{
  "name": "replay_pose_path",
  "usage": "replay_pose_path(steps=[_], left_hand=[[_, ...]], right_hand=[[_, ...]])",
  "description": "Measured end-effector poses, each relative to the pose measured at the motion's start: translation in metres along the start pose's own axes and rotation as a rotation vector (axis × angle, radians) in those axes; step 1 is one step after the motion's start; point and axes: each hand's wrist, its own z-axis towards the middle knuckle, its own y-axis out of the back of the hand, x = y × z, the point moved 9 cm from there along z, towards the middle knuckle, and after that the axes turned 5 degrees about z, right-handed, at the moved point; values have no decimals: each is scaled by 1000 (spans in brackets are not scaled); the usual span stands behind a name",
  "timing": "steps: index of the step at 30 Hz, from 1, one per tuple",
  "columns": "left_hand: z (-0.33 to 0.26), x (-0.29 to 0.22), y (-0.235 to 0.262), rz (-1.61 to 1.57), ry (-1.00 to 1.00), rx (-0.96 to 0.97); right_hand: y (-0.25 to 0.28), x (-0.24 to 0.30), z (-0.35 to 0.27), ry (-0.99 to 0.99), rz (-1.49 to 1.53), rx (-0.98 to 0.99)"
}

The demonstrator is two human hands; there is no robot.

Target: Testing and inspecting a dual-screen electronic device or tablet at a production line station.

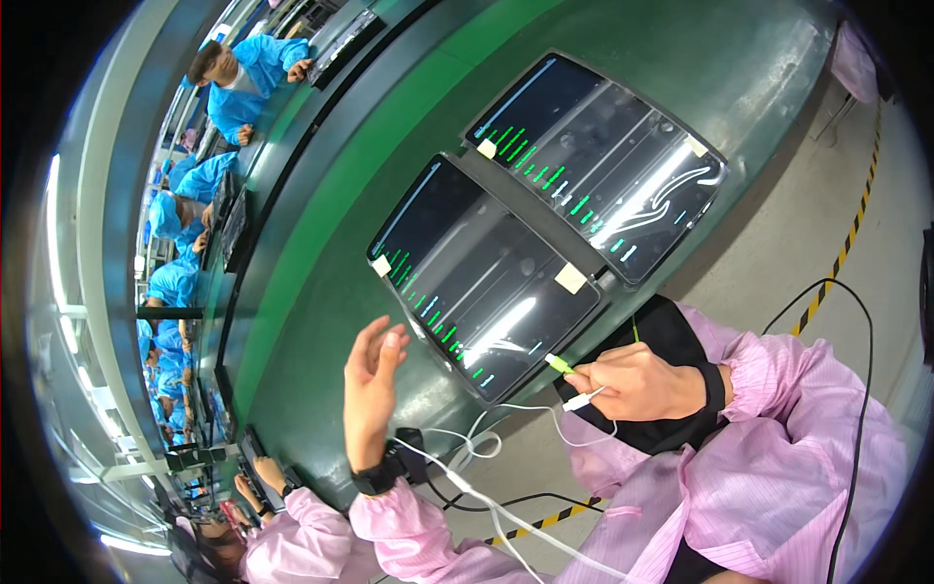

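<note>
My right hand [642, 382] is closed, with a green cable plug [558, 363] sticking out from its fingertips toward the near edge of a tablet. A white cable connector [584, 399] also pokes out under those fingers, trailing a thin white cable [564, 438]. Raised beside the near left corner of the same tablet [486, 292], my left hand [372, 380] is open, its fingers apart and holding nothing. That tablet lies face up, its dark screen lit with green text lines and pale paper squares at two corners. Another such tablet [603, 146] lies beyond it, to the right.
Both tablets rest on a green work table [321, 321] with a curved-looking edge. White cables [477, 482] loop across my left forearm. Co-workers in blue [248, 83] sit along the left, and a pink sleeve [302, 535] is at lower left. Yellow-black tape [856, 234] marks the floor.
</note>
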Motion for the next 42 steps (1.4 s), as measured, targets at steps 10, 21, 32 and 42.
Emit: replay_pose_path(steps=[10,21,32,42], left_hand=[[-24,1,6,-10,-97,-227],[12,-19,18,102,-154,-228],[64,-37,3,272,-163,-2],[-15,-78,-13,89,-299,-92]], right_hand=[[-3,-4,-1,15,-1,-10],[-5,-10,-1,-35,64,-99],[-4,-14,-2,-101,94,-115],[-2,-17,-2,-149,127,-111]])
